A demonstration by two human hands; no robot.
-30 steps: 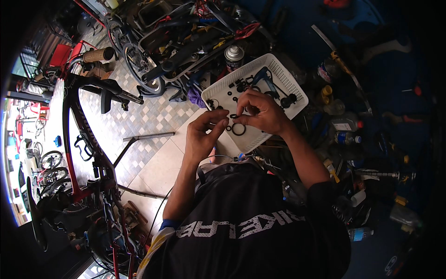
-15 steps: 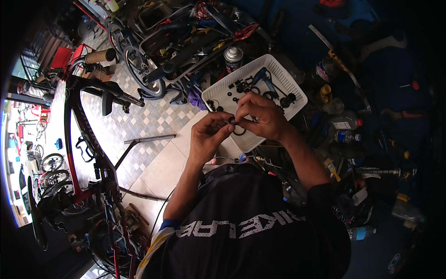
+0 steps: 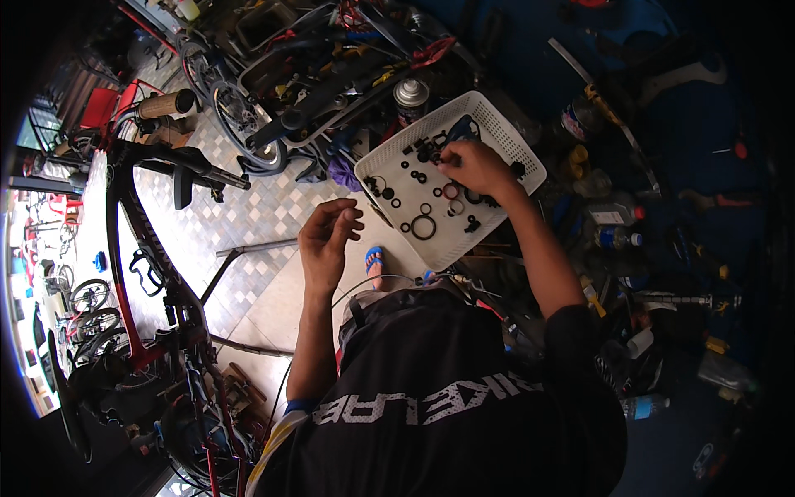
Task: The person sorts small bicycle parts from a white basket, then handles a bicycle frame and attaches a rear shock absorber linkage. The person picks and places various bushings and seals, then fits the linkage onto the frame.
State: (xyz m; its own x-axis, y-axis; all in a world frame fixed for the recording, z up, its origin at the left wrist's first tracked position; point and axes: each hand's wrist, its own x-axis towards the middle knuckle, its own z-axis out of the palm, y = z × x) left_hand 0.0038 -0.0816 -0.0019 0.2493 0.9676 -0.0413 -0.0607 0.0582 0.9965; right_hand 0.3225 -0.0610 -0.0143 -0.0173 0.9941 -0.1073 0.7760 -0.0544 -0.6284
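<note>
A white perforated plastic basket holds small black parts and rings. My right hand reaches into it, thumb and fingertips pinched together over a cluster of black parts; whatever lies between them is hidden. Outside the basket's left side, my left hand hangs in the air with fingers curled toward the thumb, and I cannot make out what it holds, if anything. A large black ring rests near the basket's front corner, with smaller rings around it. One reddish ring sits just below my right hand.
A spray can stands behind the basket. Bicycle parts and tools crowd the back, and a bike frame stands at left. Bottles and loose tools lie to the right. A foot in a blue sandal is on the tiles below.
My hands have parted from where they met over the basket. The left has drawn back to the left; the right has moved up and right over the black parts.
</note>
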